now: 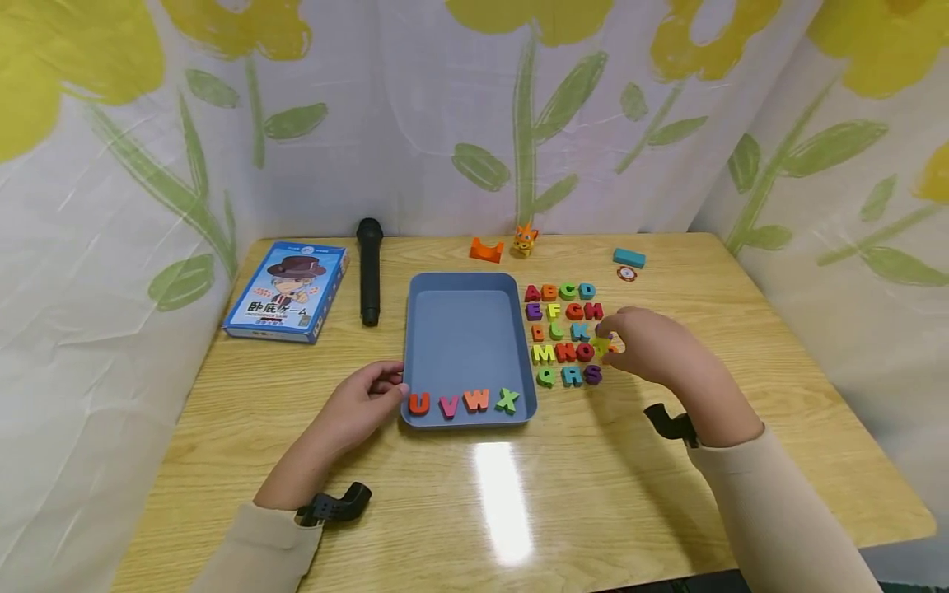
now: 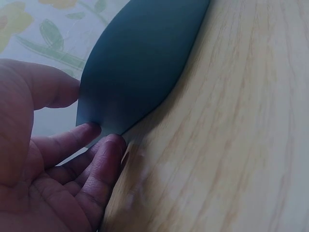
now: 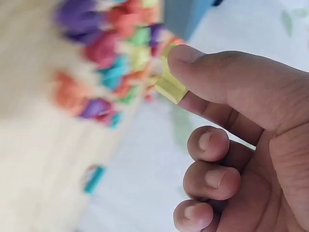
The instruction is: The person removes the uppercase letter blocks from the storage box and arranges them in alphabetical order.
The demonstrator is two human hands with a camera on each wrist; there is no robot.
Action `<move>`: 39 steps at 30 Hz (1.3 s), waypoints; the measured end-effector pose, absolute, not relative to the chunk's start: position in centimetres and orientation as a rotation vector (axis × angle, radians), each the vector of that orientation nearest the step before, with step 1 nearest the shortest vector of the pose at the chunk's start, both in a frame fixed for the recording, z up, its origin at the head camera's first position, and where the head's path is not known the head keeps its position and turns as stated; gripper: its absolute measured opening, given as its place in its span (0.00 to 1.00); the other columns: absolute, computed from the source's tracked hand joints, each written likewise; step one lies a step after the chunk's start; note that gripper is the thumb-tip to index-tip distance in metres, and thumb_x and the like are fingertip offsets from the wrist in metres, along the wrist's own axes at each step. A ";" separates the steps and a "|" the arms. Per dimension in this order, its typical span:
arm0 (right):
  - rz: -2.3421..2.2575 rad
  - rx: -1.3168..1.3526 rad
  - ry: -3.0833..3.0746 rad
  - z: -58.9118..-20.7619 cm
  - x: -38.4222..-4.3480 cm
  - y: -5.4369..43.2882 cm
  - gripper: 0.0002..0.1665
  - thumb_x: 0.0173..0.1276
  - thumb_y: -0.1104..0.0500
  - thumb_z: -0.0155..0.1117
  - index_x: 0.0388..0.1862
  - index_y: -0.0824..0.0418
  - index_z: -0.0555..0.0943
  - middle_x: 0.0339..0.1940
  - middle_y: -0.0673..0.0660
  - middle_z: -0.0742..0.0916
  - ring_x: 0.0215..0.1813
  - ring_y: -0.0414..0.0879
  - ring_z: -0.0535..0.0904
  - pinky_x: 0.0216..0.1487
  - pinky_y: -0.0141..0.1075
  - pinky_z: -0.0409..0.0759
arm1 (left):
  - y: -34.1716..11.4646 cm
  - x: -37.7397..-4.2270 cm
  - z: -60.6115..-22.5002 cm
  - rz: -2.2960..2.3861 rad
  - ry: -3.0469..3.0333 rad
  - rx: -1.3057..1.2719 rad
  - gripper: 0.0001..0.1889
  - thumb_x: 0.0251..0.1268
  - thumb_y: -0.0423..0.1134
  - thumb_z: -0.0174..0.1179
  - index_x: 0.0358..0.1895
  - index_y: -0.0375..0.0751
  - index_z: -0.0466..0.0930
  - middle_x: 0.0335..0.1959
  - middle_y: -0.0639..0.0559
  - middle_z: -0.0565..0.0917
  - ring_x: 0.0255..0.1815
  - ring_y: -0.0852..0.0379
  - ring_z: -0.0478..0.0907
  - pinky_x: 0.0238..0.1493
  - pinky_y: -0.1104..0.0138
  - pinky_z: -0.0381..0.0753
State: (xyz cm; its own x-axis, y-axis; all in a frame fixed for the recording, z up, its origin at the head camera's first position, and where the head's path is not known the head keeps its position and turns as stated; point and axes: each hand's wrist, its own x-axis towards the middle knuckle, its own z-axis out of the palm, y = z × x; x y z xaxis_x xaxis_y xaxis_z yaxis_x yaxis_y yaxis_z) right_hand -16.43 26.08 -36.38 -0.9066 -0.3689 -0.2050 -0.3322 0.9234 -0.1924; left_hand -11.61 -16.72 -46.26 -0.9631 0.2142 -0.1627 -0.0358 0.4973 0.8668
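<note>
A blue-grey tray [image 1: 470, 329] lies in the middle of the table, with letters U [image 1: 419, 403], V [image 1: 448, 407], W [image 1: 476, 400] and X [image 1: 507, 400] in a row along its near end. My left hand [image 1: 366, 399] grips the tray's left side near the front corner; in the left wrist view its thumb is at the rim and its fingertips touch the outer wall [image 2: 140, 53]. Between thumb and index finger, my right hand [image 1: 652, 346] pinches a yellow letter [image 3: 170, 84], partly covered by the thumb. Its other fingers are curled. Below that hand, rows of colourful letters such as M [image 1: 544, 354] sit right of the tray.
Left of the tray are a blue game box [image 1: 285, 292] and a black microphone [image 1: 369, 272]. Along the back stand an orange curved piece [image 1: 486, 250] and a small orange animal figure [image 1: 525, 240]. A teal block [image 1: 629, 258] and a round chip [image 1: 627, 273] lie back right.
</note>
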 end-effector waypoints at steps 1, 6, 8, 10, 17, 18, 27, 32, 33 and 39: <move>-0.226 -0.513 2.837 -36.8 -16.2 26.6 0.20 0.73 0.59 0.77 0.60 0.65 0.88 0.59 0.64 0.90 0.59 0.62 0.87 0.60 0.59 0.85 | -16.7 -11.6 -46.3 1.450 2.497 0.154 0.27 0.84 0.42 0.61 0.77 0.32 0.73 0.66 0.36 0.83 0.64 0.43 0.81 0.69 0.49 0.80; -0.214 -0.449 2.803 -38.9 -15.4 28.4 0.20 0.73 0.60 0.76 0.60 0.67 0.87 0.60 0.67 0.90 0.64 0.67 0.85 0.64 0.61 0.83 | -16.7 -11.6 -46.1 1.448 2.490 0.146 0.28 0.84 0.43 0.60 0.78 0.32 0.73 0.67 0.36 0.83 0.65 0.43 0.80 0.69 0.49 0.80; -0.208 -0.430 2.796 -39.6 -15.3 28.7 0.20 0.73 0.60 0.77 0.59 0.67 0.87 0.60 0.66 0.90 0.63 0.66 0.85 0.64 0.61 0.83 | -16.6 -11.5 -46.0 1.450 2.482 0.137 0.28 0.84 0.43 0.60 0.78 0.32 0.72 0.67 0.36 0.82 0.65 0.43 0.80 0.69 0.50 0.80; -0.202 -0.426 2.797 -40.1 -15.3 28.8 0.20 0.72 0.60 0.78 0.58 0.67 0.87 0.59 0.66 0.90 0.62 0.66 0.86 0.64 0.60 0.83 | -16.6 -11.4 -46.0 1.453 2.476 0.132 0.28 0.84 0.43 0.60 0.78 0.32 0.72 0.68 0.36 0.82 0.65 0.43 0.80 0.68 0.50 0.80; -0.223 -0.418 2.797 -41.2 -15.5 28.8 0.19 0.71 0.60 0.78 0.57 0.67 0.89 0.58 0.66 0.91 0.61 0.65 0.87 0.64 0.60 0.84 | -16.6 -11.4 -46.0 1.453 2.480 0.135 0.28 0.85 0.43 0.60 0.78 0.32 0.72 0.67 0.36 0.82 0.65 0.43 0.80 0.69 0.50 0.80; -0.224 -0.417 2.798 -41.2 -15.5 28.8 0.19 0.71 0.59 0.78 0.57 0.67 0.89 0.58 0.66 0.91 0.62 0.65 0.87 0.64 0.60 0.84 | -16.6 -11.4 -46.0 1.454 2.480 0.136 0.28 0.85 0.43 0.60 0.78 0.32 0.72 0.67 0.36 0.82 0.65 0.43 0.80 0.69 0.50 0.79; -0.243 -0.429 2.848 -40.2 -15.0 28.7 0.19 0.71 0.60 0.79 0.57 0.66 0.88 0.58 0.67 0.90 0.62 0.67 0.86 0.63 0.61 0.84 | -16.6 -11.5 -46.1 1.456 2.483 0.145 0.27 0.85 0.42 0.60 0.78 0.32 0.72 0.67 0.36 0.82 0.65 0.43 0.80 0.69 0.49 0.79; -0.248 -0.492 2.911 -38.5 -14.8 27.3 0.20 0.71 0.62 0.79 0.59 0.66 0.88 0.58 0.66 0.90 0.60 0.64 0.87 0.62 0.60 0.85 | -16.6 -11.4 -46.1 1.453 2.492 0.136 0.27 0.84 0.41 0.60 0.77 0.32 0.73 0.66 0.37 0.83 0.63 0.43 0.81 0.68 0.50 0.80; -0.254 -0.507 2.917 -38.1 -14.9 26.7 0.19 0.71 0.62 0.79 0.59 0.66 0.88 0.58 0.65 0.90 0.59 0.63 0.87 0.61 0.59 0.86 | -16.6 -11.4 -46.1 1.453 2.492 0.133 0.27 0.84 0.41 0.60 0.77 0.32 0.73 0.66 0.37 0.83 0.63 0.44 0.81 0.68 0.50 0.80; -0.291 -0.657 2.907 -36.1 -15.5 20.5 0.19 0.71 0.57 0.80 0.58 0.61 0.89 0.56 0.59 0.90 0.55 0.55 0.87 0.58 0.51 0.88 | -16.7 -11.5 -46.1 1.458 2.492 0.142 0.27 0.84 0.42 0.60 0.77 0.33 0.73 0.66 0.37 0.83 0.64 0.44 0.81 0.68 0.49 0.80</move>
